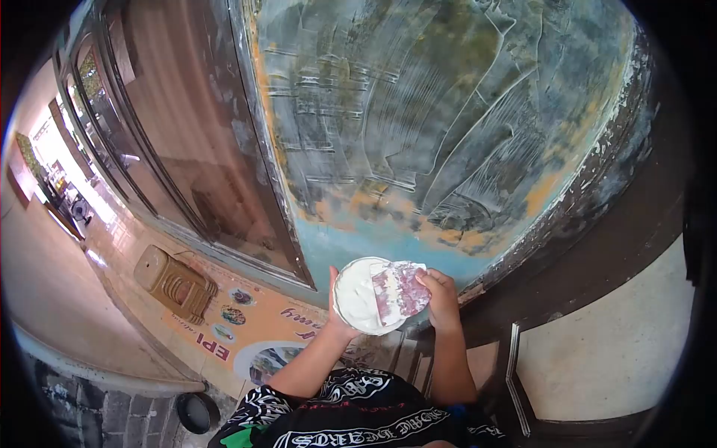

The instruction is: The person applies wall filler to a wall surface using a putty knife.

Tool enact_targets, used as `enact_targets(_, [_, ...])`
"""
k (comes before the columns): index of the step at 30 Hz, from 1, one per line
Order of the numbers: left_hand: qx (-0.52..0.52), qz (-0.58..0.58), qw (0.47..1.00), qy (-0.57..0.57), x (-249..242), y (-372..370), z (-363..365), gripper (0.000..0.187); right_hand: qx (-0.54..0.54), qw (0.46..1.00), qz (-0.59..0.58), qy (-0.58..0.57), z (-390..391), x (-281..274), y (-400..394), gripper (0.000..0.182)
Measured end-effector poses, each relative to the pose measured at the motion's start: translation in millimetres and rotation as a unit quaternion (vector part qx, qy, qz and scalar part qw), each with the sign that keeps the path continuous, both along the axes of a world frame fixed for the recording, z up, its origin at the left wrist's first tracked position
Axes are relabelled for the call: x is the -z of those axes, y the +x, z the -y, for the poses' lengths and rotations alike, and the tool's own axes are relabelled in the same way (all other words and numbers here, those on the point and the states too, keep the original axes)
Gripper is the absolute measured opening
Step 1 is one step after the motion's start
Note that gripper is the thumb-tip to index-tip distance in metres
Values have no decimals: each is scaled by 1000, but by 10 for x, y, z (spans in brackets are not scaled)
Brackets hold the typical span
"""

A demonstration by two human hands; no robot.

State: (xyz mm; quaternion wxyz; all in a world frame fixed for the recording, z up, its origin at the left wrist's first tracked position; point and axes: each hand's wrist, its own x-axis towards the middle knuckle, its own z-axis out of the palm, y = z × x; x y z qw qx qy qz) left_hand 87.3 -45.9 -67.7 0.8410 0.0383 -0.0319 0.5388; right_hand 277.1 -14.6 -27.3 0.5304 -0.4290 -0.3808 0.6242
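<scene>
My left hand (340, 319) is closed around the left side of a round tub (338, 305) of white paste (355, 293), holding it up at chest height. My right hand (441, 295) grips a flat reddish scraper (411, 290) by its right edge, thumb on top. The scraper overlaps the right half of the tub, its face smeared with white paste. Beyond the tub stands a wall (388, 112) with streaky, ridged paste spread over grey-green and orange patches. A bare light-blue strip (373, 243) runs along its lower part.
A glass window (194, 119) with a dark frame adjoins the wall on the left. Below it a brown plastic stool (175, 280) stands near an orange printed banner (224, 328) on the floor. A dark round pan (196, 412) lies lower left; a pale panel (597, 343) stands at right.
</scene>
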Motion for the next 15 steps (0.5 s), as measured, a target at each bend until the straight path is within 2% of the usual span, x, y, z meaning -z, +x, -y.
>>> enact_targets(3, [4, -14, 1000, 13, -33, 49, 4, 99, -3, 1000, 16, 24, -26, 58, 86, 18])
enact_targets(5, [20, 22, 999, 22, -3, 61, 0, 98, -5, 999, -14, 36, -55, 135, 117, 19])
enact_targets(8, [10, -4, 1000, 6, 12, 100, -24, 97, 3, 998, 25, 53, -49, 96, 78, 23])
enact_targets(10, [7, -7, 1000, 2, -63, 107, -2, 95, -1, 988, 110, 109, -66, 148, 74, 29])
enact_targets(15, [4, -9, 1000, -11, -91, 123, -1, 94, 6, 990, 73, 117, -51, 119, 75, 33])
